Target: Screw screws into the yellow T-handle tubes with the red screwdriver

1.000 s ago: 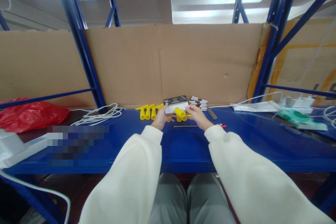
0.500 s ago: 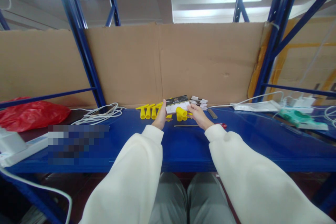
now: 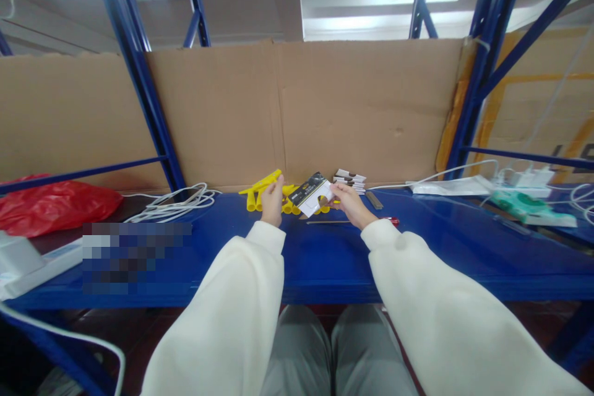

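My left hand [image 3: 273, 203] is closed, its fingers round a yellow tube-shaped piece with a narrow end [image 3: 268, 180], held above the row of similar pieces. My right hand [image 3: 347, 199] pinches the right edge of a black and white printed card [image 3: 310, 193], which is tilted and shows a cut-out hole near its lower right. Behind and below the card, several yellow tube-shaped pieces [image 3: 251, 202] lie side by side on the blue table [image 3: 325, 260]. Below my right hand lies a screwdriver with a red handle [image 3: 394, 221], its long shaft pointing left.
Folded black and white cards [image 3: 350, 180] are stacked behind my right hand, beside a small grey bar [image 3: 374, 200]. Coiled white cable [image 3: 185, 201] and a red plastic bag [image 3: 55, 204] sit to the left. A green and white item [image 3: 529, 207] lies right. Cardboard [image 3: 343, 105] closes the back.
My left hand has let go of the card and moved left with a yellow piece. The yellow tube in front of the card is gone from there; the card has tilted, its hole showing.
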The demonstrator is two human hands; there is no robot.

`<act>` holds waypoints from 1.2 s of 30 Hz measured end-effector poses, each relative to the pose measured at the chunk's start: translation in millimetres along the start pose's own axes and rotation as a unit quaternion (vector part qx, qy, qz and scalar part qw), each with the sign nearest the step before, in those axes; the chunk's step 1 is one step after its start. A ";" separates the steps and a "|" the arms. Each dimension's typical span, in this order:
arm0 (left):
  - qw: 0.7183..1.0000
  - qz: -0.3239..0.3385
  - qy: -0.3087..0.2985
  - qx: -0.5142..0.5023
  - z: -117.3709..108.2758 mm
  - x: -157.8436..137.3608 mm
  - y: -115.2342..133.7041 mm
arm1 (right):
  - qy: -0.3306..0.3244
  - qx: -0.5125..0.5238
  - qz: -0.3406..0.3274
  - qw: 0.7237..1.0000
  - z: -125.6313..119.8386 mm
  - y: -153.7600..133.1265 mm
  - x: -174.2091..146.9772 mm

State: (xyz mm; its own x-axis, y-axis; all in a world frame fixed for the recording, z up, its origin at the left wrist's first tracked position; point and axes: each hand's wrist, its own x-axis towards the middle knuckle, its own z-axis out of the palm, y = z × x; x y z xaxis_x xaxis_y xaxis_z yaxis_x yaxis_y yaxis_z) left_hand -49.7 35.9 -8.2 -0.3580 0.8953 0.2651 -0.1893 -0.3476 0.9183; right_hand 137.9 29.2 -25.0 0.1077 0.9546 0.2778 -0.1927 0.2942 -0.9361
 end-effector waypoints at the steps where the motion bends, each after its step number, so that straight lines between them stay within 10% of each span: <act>1: 1.000 0.002 0.015 0.000 1.0 0.2 -0.9 | 0.002 0.001 0.000 1.000 0.0 0.9 0.6; 15: 0.999 -0.009 0.037 0.030 4.2 -5.5 2.4 | 0.099 -0.045 -0.110 0.988 -14.8 -3.2 3.2; 36: 0.999 -0.017 0.009 0.041 2.6 1.1 -1.8 | 0.262 -0.041 -0.099 0.959 -61.1 -15.5 23.0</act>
State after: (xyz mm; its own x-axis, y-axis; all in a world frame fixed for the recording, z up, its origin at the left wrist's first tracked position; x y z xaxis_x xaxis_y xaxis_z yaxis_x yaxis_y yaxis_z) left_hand -47.4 38.2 -8.9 -0.3687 0.9007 0.2297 -0.1268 -0.2935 0.9475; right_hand 203.0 43.7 -17.3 0.6145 0.7187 0.3254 -0.0420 0.4417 -0.8962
